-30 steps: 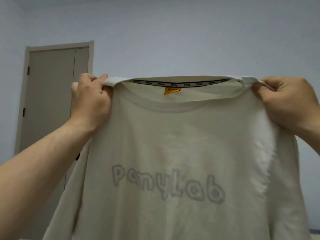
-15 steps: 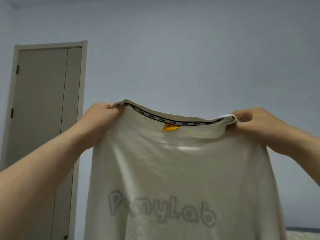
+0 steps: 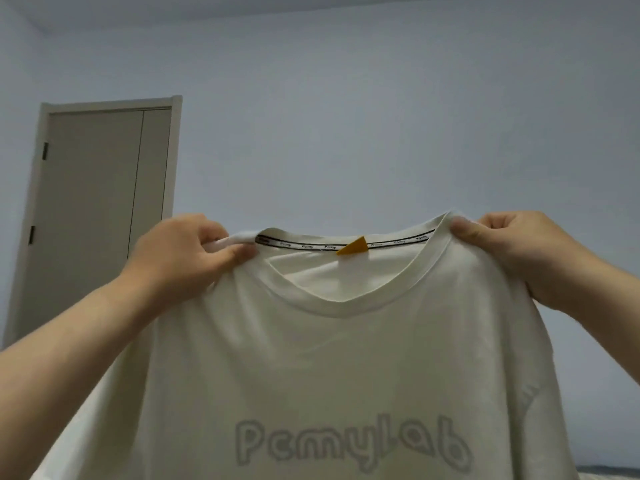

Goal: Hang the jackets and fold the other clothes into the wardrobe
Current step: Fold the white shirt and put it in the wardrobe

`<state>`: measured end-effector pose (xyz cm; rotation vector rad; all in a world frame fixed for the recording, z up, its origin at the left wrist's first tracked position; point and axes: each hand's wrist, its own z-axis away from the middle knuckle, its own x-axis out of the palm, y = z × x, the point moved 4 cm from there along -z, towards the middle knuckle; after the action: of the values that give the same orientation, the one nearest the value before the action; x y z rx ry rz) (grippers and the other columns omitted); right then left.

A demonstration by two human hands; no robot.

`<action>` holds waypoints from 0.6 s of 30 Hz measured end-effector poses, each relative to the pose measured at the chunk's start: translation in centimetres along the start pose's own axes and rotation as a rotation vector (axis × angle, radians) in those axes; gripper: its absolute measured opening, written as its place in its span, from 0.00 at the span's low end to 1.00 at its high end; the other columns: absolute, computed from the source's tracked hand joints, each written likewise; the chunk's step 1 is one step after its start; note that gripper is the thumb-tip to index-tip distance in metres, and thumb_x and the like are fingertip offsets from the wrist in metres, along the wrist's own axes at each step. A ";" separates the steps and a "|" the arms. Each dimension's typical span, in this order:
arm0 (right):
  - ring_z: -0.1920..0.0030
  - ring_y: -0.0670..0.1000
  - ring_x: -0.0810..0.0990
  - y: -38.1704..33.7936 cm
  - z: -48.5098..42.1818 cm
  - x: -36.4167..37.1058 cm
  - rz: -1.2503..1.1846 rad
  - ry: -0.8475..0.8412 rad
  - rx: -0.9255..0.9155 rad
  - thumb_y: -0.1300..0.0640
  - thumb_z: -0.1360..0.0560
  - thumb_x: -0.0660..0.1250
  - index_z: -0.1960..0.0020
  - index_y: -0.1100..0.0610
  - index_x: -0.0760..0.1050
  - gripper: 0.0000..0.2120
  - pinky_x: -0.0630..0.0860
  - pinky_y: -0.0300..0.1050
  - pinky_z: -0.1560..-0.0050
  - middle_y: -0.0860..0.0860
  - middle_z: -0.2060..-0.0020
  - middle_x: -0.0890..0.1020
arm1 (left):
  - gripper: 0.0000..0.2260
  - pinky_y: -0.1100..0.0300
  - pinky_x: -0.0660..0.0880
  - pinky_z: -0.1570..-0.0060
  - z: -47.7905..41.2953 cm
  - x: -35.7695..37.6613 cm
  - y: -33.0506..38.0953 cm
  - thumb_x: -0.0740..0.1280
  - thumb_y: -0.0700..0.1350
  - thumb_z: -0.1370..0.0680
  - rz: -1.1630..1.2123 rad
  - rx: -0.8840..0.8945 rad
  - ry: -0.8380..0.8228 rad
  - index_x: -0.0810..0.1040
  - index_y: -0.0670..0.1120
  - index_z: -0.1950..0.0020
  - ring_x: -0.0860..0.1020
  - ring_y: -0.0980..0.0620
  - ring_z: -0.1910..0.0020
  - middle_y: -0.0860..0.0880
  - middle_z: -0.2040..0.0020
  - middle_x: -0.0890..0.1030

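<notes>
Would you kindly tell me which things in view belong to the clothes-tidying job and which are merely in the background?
Part of the job: white T-shirt, gripped at the shoulders by left hand and right hand.
Just there: door, wall.

Pale blue wall (image 3: 346,116), grey door (image 3: 97,202) left.

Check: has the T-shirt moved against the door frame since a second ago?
Yes, downward. The T-shirt hangs lower: its collar sits much further below the door frame top than a second ago.
</notes>
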<state>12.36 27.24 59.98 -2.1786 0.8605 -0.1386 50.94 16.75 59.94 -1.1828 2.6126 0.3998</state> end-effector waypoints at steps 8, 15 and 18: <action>0.80 0.40 0.71 -9.3 -0.3 -5.0 0.141 0.297 -0.395 0.40 0.34 0.78 0.65 0.55 0.80 0.19 0.66 0.31 0.81 0.42 0.77 0.78 | 0.24 0.55 0.64 0.68 -5.1 -6.0 4.7 0.60 0.61 0.22 -0.008 0.109 0.352 0.72 0.41 0.67 0.70 0.45 0.69 0.49 0.74 0.71; 0.76 0.42 0.70 -10.7 -0.2 -4.6 0.098 0.369 -0.455 0.41 0.31 0.76 0.60 0.60 0.80 0.20 0.68 0.36 0.77 0.50 0.70 0.79 | 0.25 0.55 0.59 0.71 -6.4 -4.6 5.9 0.60 0.53 0.18 0.223 0.068 0.382 0.65 0.43 0.72 0.64 0.49 0.74 0.50 0.76 0.66; 0.77 0.41 0.71 -5.1 0.4 -3.1 0.170 0.276 -0.304 0.43 0.31 0.76 0.63 0.59 0.80 0.19 0.70 0.38 0.73 0.48 0.73 0.80 | 0.29 0.55 0.58 0.71 -2.5 -0.5 4.1 0.50 0.67 0.22 0.128 0.047 0.168 0.63 0.45 0.71 0.66 0.51 0.72 0.49 0.74 0.69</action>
<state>12.86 31.84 63.76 -2.3878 1.2892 -0.2414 47.89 18.81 62.98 -1.0810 2.8350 0.2714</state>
